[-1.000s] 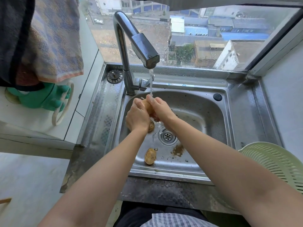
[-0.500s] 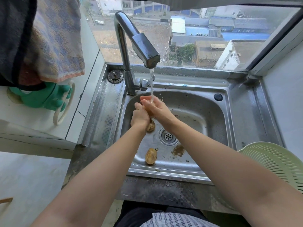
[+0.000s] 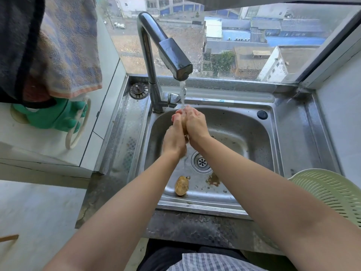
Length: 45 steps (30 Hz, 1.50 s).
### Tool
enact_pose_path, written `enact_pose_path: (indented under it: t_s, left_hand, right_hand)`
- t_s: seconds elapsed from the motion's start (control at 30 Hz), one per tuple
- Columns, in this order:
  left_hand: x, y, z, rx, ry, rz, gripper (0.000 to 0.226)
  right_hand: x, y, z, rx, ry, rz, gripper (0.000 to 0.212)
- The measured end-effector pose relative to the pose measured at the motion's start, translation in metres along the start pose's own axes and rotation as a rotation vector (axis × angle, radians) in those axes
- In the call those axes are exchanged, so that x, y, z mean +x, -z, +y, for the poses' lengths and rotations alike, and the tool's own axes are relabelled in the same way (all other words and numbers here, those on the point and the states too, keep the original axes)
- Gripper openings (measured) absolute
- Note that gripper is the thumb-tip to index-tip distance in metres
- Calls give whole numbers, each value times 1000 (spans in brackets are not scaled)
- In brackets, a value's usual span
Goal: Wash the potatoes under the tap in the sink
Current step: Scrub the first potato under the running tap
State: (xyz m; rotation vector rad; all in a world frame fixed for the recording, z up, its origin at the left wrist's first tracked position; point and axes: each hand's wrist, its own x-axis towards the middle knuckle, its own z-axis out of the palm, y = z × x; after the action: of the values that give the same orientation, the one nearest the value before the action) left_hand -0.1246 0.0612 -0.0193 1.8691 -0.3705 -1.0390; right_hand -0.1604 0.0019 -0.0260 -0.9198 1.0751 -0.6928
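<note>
My left hand [image 3: 173, 137] and my right hand [image 3: 196, 125] are pressed together over the steel sink [image 3: 244, 122], fingertips under the water stream [image 3: 182, 94] from the tap [image 3: 168, 49]. A potato [image 3: 183, 125] is clasped between the palms, and only a thin sliver of it shows. Another brown, dirty potato [image 3: 181, 185] lies loose on the sink floor near the front wall, left of the drain [image 3: 202, 162].
A patch of mud [image 3: 213, 179] sits beside the drain. A pale green colander [image 3: 332, 192] stands on the counter at the right. A sink plug [image 3: 139, 90] rests behind the tap's base. Green rubber gloves [image 3: 52, 118] and towels [image 3: 66, 47] hang at the left.
Both hands have risen and moved back toward the tap, closing tighter around the potato. The potato seen under my left wrist before is now hidden. The loose potato has not moved.
</note>
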Motion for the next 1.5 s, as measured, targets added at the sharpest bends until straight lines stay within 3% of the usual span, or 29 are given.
enact_pose_path:
  t_s: [0.13, 0.23, 0.3, 0.4, 0.47, 0.57, 0.63, 0.7, 0.77, 0.83, 0.9, 1.07, 1.13, 1.27, 1.4, 1.5]
  left_hand:
    - [15, -1, -1, -53, 57, 80, 73]
    - [25, 8, -3, 55, 77, 194, 70]
    - [26, 9, -3, 133, 50, 228, 59]
    - [21, 3, -5, 110, -67, 169, 47]
    - [16, -3, -3, 99, -114, 81, 58]
    - [12, -4, -1, 61, -17, -23, 76]
    - [18, 0, -3, 0, 111, 50, 77]
    - [23, 4, -5, 12, 188, 66, 76]
    - [18, 3, -2, 22, 167, 8, 81]
    - [10, -4, 3, 6, 71, -61, 86]
    - [9, -9, 4, -4, -22, -39, 90]
    - [27, 3, 0, 29, 117, 108, 88]
    - [24, 5, 1, 42, 114, 59, 94]
    - [11, -3, 2, 45, -26, 1, 84]
    - [19, 0, 3, -44, 55, 119, 70]
    - [19, 12, 5, -51, 182, 70, 61]
  right_hand:
    - [-2, 10, 6, 51, 9, -190, 26]
    - [0, 15, 16, -11, 34, -298, 20]
    - [2, 12, 15, -9, 20, -187, 12]
    - [5, 3, 8, 91, -47, 74, 27]
    - [4, 2, 6, 51, -28, 153, 33]
    - [-4, 6, 5, -81, 88, -34, 25]
    - [-9, 11, 3, -161, 116, -241, 14]
    - [-9, 15, 3, -190, 133, -326, 14]
    - [-8, 12, 3, -134, 131, -205, 4]
    - [-1, 5, 5, -87, 107, -2, 25]
    - [5, 0, 6, -81, 73, 82, 36]
    - [0, 12, 5, -61, 66, -268, 21]
    - [-1, 12, 6, -19, 53, -224, 14]
    - [-2, 0, 5, 135, -55, -35, 32]
    - [-2, 10, 6, 99, -30, -248, 26]
    - [-3, 15, 7, 73, -40, -342, 18]
